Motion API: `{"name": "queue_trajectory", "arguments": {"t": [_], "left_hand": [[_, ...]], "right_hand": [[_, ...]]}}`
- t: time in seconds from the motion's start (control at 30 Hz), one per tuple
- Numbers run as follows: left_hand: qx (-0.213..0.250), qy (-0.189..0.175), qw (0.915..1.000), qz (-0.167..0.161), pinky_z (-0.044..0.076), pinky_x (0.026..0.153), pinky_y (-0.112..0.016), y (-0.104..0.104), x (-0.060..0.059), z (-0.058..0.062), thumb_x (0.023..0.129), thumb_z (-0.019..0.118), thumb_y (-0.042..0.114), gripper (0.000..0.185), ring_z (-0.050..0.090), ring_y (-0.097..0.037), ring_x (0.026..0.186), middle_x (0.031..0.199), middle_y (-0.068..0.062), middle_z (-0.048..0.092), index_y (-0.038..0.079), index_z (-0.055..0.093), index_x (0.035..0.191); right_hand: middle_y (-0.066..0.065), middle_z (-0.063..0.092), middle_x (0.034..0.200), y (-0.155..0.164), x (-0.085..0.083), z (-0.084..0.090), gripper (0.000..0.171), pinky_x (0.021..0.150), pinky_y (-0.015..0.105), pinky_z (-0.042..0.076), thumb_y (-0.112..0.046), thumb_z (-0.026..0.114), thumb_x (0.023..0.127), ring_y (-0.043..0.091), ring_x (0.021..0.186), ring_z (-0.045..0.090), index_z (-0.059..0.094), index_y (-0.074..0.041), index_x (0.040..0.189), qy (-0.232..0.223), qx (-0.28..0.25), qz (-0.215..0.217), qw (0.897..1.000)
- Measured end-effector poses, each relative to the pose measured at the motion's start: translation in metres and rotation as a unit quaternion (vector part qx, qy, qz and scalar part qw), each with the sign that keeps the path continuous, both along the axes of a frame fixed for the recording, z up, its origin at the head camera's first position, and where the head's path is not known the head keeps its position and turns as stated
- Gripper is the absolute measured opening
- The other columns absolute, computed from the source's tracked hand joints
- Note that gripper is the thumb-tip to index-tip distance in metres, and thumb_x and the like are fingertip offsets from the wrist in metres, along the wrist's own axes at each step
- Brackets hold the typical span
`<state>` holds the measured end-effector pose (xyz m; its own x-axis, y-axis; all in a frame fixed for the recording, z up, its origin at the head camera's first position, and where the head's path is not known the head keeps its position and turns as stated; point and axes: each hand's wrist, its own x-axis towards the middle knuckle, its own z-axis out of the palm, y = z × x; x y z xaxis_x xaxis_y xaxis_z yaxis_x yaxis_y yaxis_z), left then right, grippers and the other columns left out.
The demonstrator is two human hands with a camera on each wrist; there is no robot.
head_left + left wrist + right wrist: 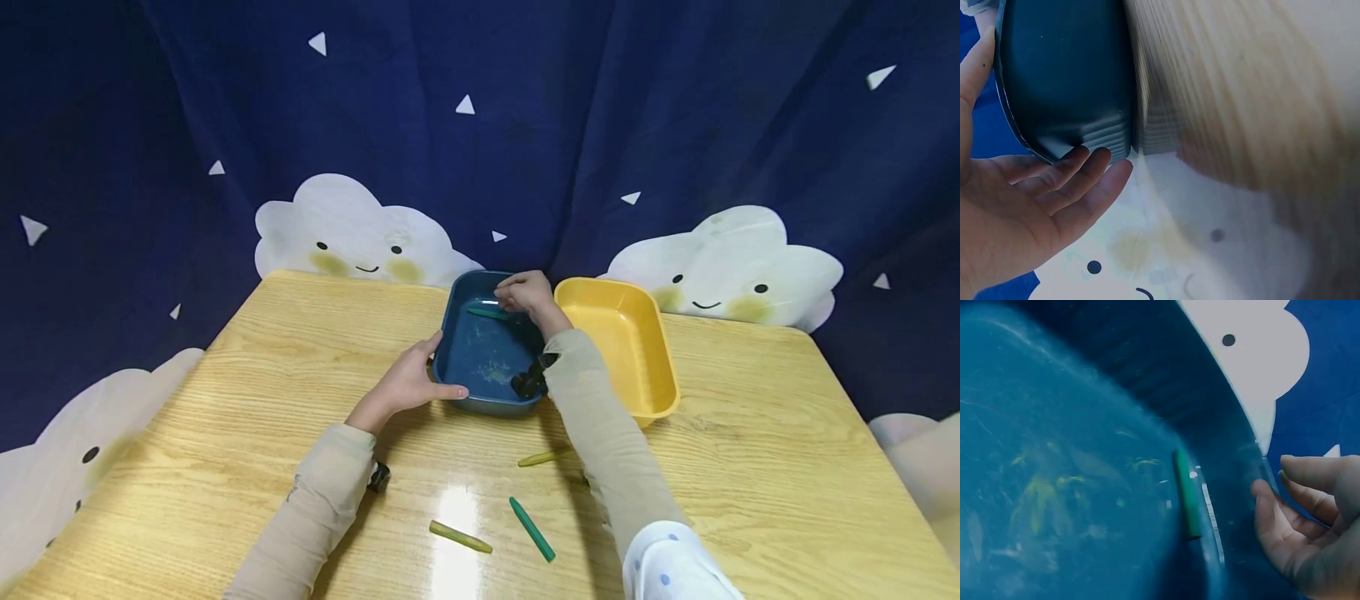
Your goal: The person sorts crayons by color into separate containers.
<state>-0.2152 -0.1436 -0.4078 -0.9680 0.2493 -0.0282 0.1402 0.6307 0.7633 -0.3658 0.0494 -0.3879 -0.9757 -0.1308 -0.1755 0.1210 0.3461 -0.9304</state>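
Observation:
My left hand [411, 375] spans the near left corner of a blue plastic bin [498, 406], thumb along the front rim and fingers against the left side. In the left wrist view, the fingers [1094, 190] lie fairly straight by the ribbed outer wall [1072, 81]. Over the bin's far right part hovers my right hand [525, 293], its fingers loosely bent with nothing between them. A green crayon [1188, 497] lies on the bin floor along the far wall, apart from that hand [1310, 525] in the right wrist view.
A yellow bin [618, 333] stands to the right of the blue one, partly behind my right forearm. Nearer on the wooden table [337, 333] lie two olive-yellow crayons [461, 537] and a dark green crayon [532, 529]. Behind the table hangs a blue curtain [525, 125] with clouds.

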Motion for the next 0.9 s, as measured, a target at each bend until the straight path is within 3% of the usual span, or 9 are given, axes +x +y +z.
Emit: {"name": "queue_trajectory", "arguments": {"t": [0.1,0.27,0.43,0.6,0.83,0.9], "left_hand": [[0.001,-0.001,1.0000,-0.001,0.037,0.096,-0.043,0.001,0.000,0.000,0.071,0.078,0.033,0.101,0.043,-0.034,0.118,0.141,-0.025,0.029,-0.004,0.018,0.143],[0.001,-0.006,1.0000,0.000,0.037,0.096,-0.044,0.001,-0.001,0.000,0.071,0.078,0.034,0.101,0.042,-0.033,0.118,0.141,-0.025,0.029,-0.003,0.017,0.143],[0.006,-0.001,1.0000,-0.003,0.037,0.095,-0.043,0.000,-0.001,0.000,0.070,0.078,0.035,0.103,0.044,-0.033,0.117,0.140,-0.025,0.030,-0.003,0.017,0.143],[-0.002,0.005,1.0000,-0.006,0.040,0.093,-0.042,0.000,-0.001,0.000,0.070,0.078,0.036,0.103,0.045,-0.033,0.116,0.141,-0.026,0.029,-0.005,0.017,0.142],[-0.012,0.000,0.9999,-0.001,0.039,0.093,-0.043,0.002,0.001,0.002,0.071,0.077,0.035,0.102,0.043,-0.034,0.118,0.141,-0.026,0.029,-0.003,0.017,0.143],[-0.010,0.000,0.9999,-0.002,0.039,0.093,-0.043,0.002,0.001,0.002,0.071,0.078,0.035,0.102,0.044,-0.034,0.117,0.141,-0.026,0.029,-0.004,0.017,0.143]], "right_hand": [[0.012,0.063,0.082,0.006,0.003,0.010,0.023,0.078,0.037,0.050,-0.005,0.065,0.083,0.023,0.075,0.063,0.064,0.006,0.103,-0.003,-0.008,0.008,1.000],[0.016,0.064,0.095,0.014,0.013,0.026,0.028,0.077,0.034,0.051,-0.007,0.065,0.084,0.028,0.086,0.064,0.062,0.005,0.109,-0.004,-0.026,0.019,0.999],[0.015,0.064,0.096,0.023,0.027,0.037,0.029,0.071,0.029,0.052,-0.007,0.065,0.084,0.028,0.085,0.064,0.062,0.005,0.110,0.011,-0.043,0.025,0.999],[0.014,0.064,0.095,0.035,0.045,0.042,0.031,0.073,0.031,0.052,-0.008,0.065,0.084,0.027,0.084,0.064,0.061,0.007,0.112,0.026,-0.064,0.035,0.997],[0.028,0.059,0.105,0.054,0.072,0.045,0.029,0.071,0.031,0.052,-0.009,0.063,0.086,0.023,0.078,0.064,0.061,0.007,0.110,0.050,-0.076,0.055,0.994],[0.025,0.061,0.100,0.060,0.079,0.044,0.029,0.069,0.029,0.052,-0.008,0.063,0.085,0.023,0.077,0.064,0.061,0.008,0.109,0.058,-0.082,0.059,0.993]]}}
